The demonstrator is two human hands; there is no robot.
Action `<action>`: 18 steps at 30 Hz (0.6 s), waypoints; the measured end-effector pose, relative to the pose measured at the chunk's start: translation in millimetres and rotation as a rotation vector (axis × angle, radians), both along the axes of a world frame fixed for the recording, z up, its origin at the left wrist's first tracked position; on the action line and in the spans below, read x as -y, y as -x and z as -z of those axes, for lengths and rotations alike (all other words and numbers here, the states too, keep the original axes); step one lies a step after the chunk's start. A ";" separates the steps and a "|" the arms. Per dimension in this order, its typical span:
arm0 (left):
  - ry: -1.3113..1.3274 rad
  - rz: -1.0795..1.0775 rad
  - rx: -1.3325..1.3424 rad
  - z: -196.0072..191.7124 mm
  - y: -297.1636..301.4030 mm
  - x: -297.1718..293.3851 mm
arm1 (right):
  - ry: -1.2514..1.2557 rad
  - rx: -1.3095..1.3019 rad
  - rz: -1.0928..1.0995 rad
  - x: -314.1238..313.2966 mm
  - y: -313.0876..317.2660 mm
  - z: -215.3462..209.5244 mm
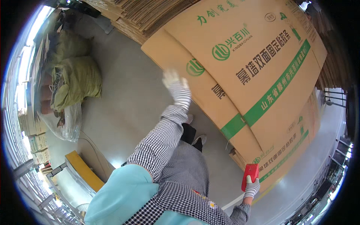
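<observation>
My left hand (177,89), in a white striped knit glove, hangs in the air just left of the flattened cardboard sheets, touching nothing that I can see. It is blurred, but the fingers look stretched out with the thumb apart. A large brown cardboard sheet (240,71) with green print and a green band lies on top, overlapping another such sheet (168,52) beneath its left edge. At the lower right, my gloved right hand (252,187) is closed around a red block-shaped object (250,173), held beside the near end of the cardboard. Its exact kind is not clear.
Stacked flat cardboard (138,18) rises at the back. Stuffed green woven sacks (77,80) and a clear plastic bag (69,122) sit on the grey floor (123,90) at left. Nearer stands a yellow-edged frame (84,170). More cardboard and metal racking line the right side.
</observation>
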State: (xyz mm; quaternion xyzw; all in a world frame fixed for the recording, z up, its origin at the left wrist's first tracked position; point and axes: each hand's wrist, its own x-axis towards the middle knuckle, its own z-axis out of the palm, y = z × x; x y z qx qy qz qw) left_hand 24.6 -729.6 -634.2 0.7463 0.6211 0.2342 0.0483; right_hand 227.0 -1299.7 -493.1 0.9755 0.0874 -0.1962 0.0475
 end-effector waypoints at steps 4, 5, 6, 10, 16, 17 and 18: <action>0.236 -0.360 0.163 1.8 -40.3 -47.2 | -0.219 -0.092 0.170 31.4 8.8 1.5; 0.118 -0.469 0.255 13.2 -29.0 -82.6 | -0.259 -0.085 0.189 32.1 13.4 -1.9; 0.015 -0.557 0.350 27.7 -20.4 -101.6 | -0.306 -0.056 0.191 57.3 17.9 6.4; 0.519 -0.415 1.402 4.5 -25.2 -29.3 | -0.146 -0.076 0.242 85.6 49.8 -5.5; 1.254 -0.084 1.363 12.1 -102.3 336.2 | -0.354 -0.122 0.409 84.4 62.9 -13.0; 1.316 0.534 0.748 -6.0 -99.0 381.0 | -0.445 -0.131 0.471 85.1 65.7 -15.3; 1.227 1.077 0.079 -17.0 -108.7 407.5 | -0.536 -0.137 0.529 87.9 66.1 -16.7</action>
